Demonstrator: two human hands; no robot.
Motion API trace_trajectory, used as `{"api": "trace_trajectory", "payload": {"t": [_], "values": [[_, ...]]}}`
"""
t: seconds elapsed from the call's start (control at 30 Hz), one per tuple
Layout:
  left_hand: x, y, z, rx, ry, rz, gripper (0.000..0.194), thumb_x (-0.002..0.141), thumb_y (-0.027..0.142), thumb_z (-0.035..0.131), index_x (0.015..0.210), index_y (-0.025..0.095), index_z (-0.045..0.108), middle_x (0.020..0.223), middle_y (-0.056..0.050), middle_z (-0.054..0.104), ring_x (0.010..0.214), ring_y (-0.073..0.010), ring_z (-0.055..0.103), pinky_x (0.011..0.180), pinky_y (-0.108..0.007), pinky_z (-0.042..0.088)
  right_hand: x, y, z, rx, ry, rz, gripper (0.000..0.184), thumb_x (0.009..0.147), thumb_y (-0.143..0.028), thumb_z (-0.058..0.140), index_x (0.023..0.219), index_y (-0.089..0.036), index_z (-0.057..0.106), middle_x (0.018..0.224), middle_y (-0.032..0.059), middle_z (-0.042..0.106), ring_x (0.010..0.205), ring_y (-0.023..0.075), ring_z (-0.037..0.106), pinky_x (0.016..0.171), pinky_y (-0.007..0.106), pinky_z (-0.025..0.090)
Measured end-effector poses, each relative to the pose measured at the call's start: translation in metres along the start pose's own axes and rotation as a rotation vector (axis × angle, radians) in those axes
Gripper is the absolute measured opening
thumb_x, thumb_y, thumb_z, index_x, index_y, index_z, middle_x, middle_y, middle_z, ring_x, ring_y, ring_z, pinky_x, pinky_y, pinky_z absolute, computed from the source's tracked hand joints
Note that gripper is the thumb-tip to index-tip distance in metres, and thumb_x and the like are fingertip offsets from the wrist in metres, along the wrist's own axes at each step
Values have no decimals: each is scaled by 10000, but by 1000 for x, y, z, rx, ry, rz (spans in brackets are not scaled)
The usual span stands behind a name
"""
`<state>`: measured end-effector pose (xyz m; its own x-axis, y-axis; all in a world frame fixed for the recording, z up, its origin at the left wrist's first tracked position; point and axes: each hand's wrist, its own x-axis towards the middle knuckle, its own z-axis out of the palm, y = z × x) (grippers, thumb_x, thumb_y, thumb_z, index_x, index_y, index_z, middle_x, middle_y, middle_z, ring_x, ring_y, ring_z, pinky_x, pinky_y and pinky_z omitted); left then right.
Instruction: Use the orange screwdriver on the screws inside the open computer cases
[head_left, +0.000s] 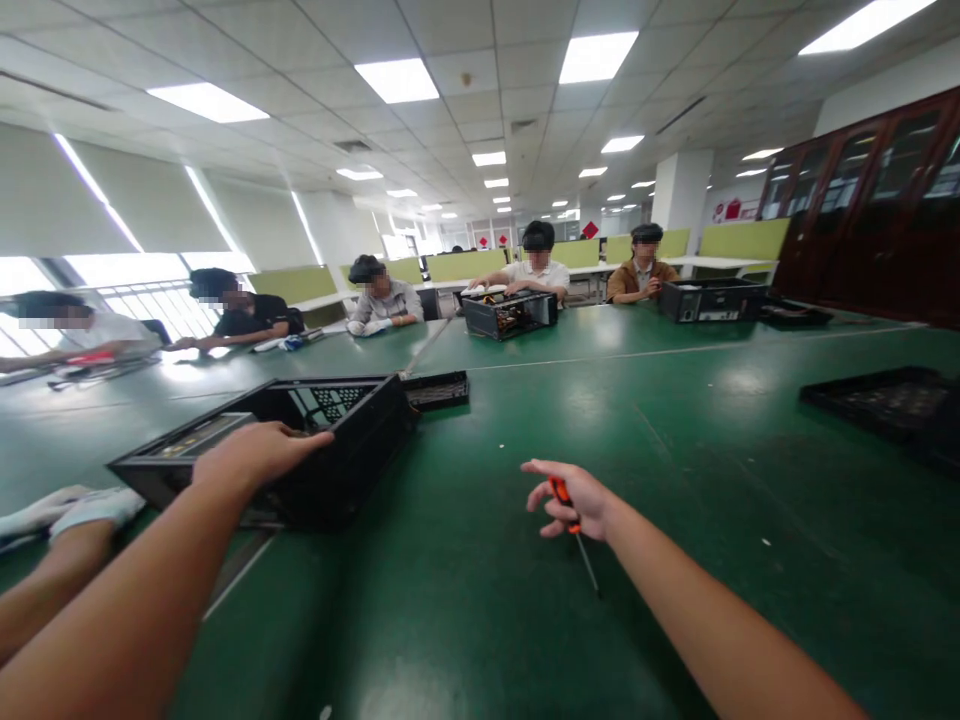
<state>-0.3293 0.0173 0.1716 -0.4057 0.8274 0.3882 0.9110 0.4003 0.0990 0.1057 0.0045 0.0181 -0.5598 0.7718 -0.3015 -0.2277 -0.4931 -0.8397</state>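
On the left half of the glossy green bench (450,580) sits an open black metal computer case (367,450), box-shaped, lying with its open side up, a perforated wall showing at its far end. My left hand (251,458) is on it, laid over the near rim. Most of those fingers dip inside and out of sight, so can't tell whether they grip or only rest; one digit lies stretched along the edge.

Right hand (589,502) is off to the right, well apart from the case, over bare green surface. It has a slim screwdriver (574,528) with an orange-and-black handle and a thin metal shaft. Fingers loosely curled round the handle, index nearly straight and pointing left. Shaft slants down and slightly right, tip clear of the case. Can't tell if the tip touches the bench.

Just behind the case: flat black ribbed panel (440,391). A co-worker's hand in a white glove (97,507) is by the case's left corner. Far right: shallow black tray-like panel (874,402). Across the bench, a person in a white shirt (559,272) is at a second dark case (495,320), hands on top.
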Motion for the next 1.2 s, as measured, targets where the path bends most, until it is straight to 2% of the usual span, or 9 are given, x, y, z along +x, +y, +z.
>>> {"api": "trace_trajectory", "payload": {"t": [0.1,0.23,0.33,0.43,0.53,0.73,0.9,1.03,1.2], "values": [[-8,17,-17,89,54,20,796,612,623,769,1138,39,648,1262,-214,597,1156,-405,492,972,-636,343,-34,-4,-57,6,91,-25,346,992,-405,522,1244,-168,532,867,9,600,553,91,529,546,269,526],[-39,82,-17,-41,173,205,617,743,348,707,1257,38,562,1297,-169,552,1254,-400,379,1062,-636,234,-50,0,-96,-9,164,-49,312,981,-375,557,1203,-155,557,965,39,609,680,120,592,569,256,528],[-91,154,18,-184,126,360,465,788,320,648,1215,139,614,1229,-117,579,1142,-304,527,1017,-432,408,-45,8,-97,-35,172,-82,323,955,-270,597,1249,-162,516,973,40,623,648,109,592,527,223,508],[-158,219,72,-438,-71,589,383,817,287,641,1191,206,626,1117,-56,632,948,-196,631,873,-301,516,-39,13,-89,-64,121,-109,433,844,-137,682,1238,-159,503,1054,74,658,777,131,667,605,214,539],[-207,253,115,-643,-249,797,469,852,251,620,1315,275,546,1099,-20,646,947,-151,636,884,-258,519,-37,16,-82,-134,46,-85,345,830,-275,717,1112,-121,590,1013,115,692,770,157,703,590,215,546],[-217,246,135,-1134,-617,834,476,891,172,519,1358,258,513,1070,-48,624,956,-180,594,928,-344,483,-36,20,-75,-273,-37,-37,473,818,-531,686,1047,-122,621,728,81,718,439,130,622,391,181,427],[-214,240,127,-1155,-651,777,370,925,310,553,1290,254,572,1121,-55,643,1043,-205,596,973,-351,450,-39,22,-67,-320,-87,-44,463,807,-562,677,921,-115,637,633,68,701,335,85,516,322,153,279],[-216,244,126,-1194,-687,704,237,920,398,564,985,203,683,906,-44,688,861,-191,638,837,-307,494,-41,23,-67,-345,-89,-33,474,831,-588,633,906,-120,642,585,49,680,270,45,369,292,173,133],[-210,248,133,-1327,-615,422,301,885,456,586,797,178,663,660,-4,634,568,-134,549,576,-248,446,-40,23,-70,-357,-70,-59,523,840,-621,585,973,-121,656,623,40,679,313,43,398,343,175,191]]}}
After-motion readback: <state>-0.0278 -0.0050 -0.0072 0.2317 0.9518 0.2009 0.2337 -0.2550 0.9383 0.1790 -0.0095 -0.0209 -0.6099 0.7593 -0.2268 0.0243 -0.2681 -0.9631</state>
